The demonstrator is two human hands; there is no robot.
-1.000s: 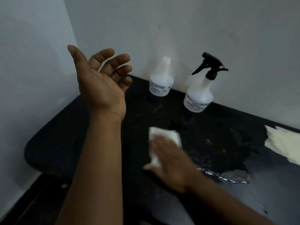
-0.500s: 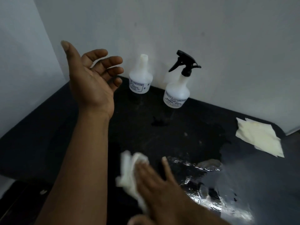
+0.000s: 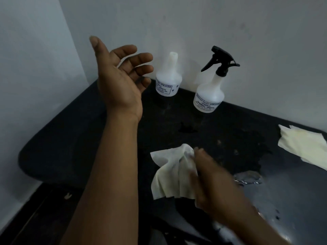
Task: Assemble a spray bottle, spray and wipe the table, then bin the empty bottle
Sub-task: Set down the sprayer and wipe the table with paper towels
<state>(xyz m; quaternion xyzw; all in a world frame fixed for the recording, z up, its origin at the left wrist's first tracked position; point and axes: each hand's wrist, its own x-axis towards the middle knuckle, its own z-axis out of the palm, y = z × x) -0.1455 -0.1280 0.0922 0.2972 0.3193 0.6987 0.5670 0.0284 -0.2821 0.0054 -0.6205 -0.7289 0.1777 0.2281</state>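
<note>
- Since 0.5 s ago: right hand (image 3: 217,188) w/ white cloth (image 3: 169,175) has swept back up the worktop (image 3: 74,142), cloth now more spread out.
- Right hand blurred, fingers gripping the cloth.
- Left hand (image 3: 120,82) raised, palm up, fingers loosely spread, holding nothing.
- Capless bottle (image 3: 168,80) & spray bottle (image 3: 209,92) upright by wall.
- Wet patch (image 3: 247,178) just right of the hand; yellowish cloth (image 3: 304,147) far right.

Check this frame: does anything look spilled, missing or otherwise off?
Yes. Liquid is pooled on the black table beside the right hand holding the white cloth. The left bottle has no trigger head; the spray bottle has one.
</note>
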